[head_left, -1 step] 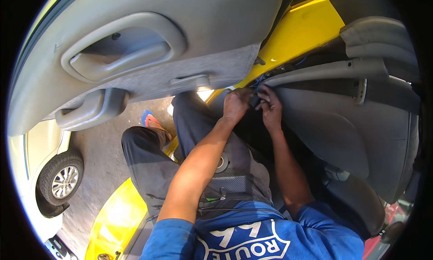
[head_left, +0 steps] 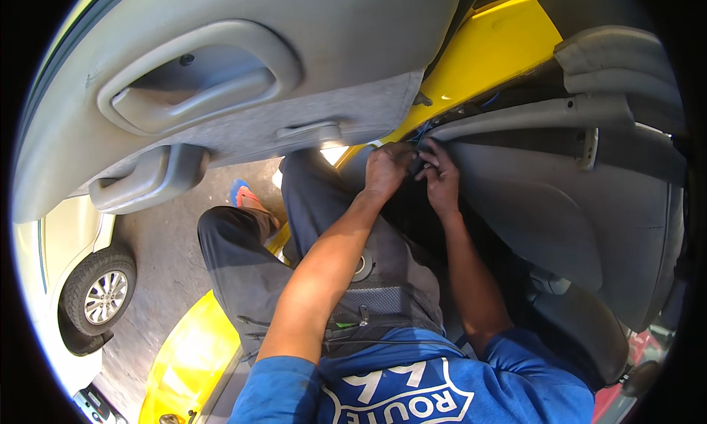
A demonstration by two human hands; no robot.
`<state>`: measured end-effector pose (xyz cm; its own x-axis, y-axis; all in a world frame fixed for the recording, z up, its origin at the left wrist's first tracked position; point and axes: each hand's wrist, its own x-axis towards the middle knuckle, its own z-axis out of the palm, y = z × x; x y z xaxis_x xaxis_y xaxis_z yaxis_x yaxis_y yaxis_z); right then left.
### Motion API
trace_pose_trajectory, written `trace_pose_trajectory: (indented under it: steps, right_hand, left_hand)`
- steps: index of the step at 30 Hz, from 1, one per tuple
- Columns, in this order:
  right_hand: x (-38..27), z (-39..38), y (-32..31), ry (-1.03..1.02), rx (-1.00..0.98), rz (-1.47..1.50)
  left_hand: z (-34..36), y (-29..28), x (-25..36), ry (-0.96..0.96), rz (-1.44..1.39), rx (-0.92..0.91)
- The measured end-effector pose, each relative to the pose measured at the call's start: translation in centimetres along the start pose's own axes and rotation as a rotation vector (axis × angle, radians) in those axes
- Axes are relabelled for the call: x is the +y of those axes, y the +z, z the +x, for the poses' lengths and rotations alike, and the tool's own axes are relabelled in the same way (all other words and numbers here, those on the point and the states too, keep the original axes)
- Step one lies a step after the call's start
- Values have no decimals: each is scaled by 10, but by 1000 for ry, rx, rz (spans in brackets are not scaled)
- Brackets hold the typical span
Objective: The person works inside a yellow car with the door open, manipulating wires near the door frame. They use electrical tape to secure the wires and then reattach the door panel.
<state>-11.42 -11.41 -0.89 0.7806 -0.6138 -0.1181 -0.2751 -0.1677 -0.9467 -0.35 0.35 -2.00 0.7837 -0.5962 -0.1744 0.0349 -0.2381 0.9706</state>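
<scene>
My left hand (head_left: pixel 389 166) has its fingers closed at a small black part (head_left: pixel 416 161) beside thin blue wires (head_left: pixel 420 135), near the edge of a grey trim piece. My right hand (head_left: pixel 440 175) faces it from the right, fingers bent around the same black part, whose shape is mostly hidden. Both hands are close together in shadow above my lap, just below the yellow body edge (head_left: pixel 486 56) of the car, where dark fittings and wiring show.
A grey door panel (head_left: pixel 353 34) with handles spans the top left. A grey seat or trim (head_left: pixel 545 210) lies to the right. My legs and sandalled foot are over pavement (head_left: pixel 162 255); a pale vehicle's wheel (head_left: pixel 103 291) and a yellow panel (head_left: pixel 184 350) are at lower left.
</scene>
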Motion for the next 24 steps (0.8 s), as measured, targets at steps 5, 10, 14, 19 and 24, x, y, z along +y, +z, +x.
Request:
trace_pose_trajectory:
  steps: [5, 10, 14, 19, 24]
  right_hand:
    - [-12, -6, -5, -61, -42, -27]
    - [-9, -14, -3, -129, 86, -55]
    - [-2, -15, -4, -88, 118, -102]
    - [-2, -18, -1, -47, 89, -132]
    - [1, -29, -5, -58, 97, -110]
  left_hand:
    - [9, 9, 2, 252, 251, 154]
    - [7, 12, 7, 197, 270, 138]
    - [11, 18, 11, 117, 303, 186]
    - [16, 22, 12, 43, 295, 180]
    - [10, 25, 9, 144, 276, 120]
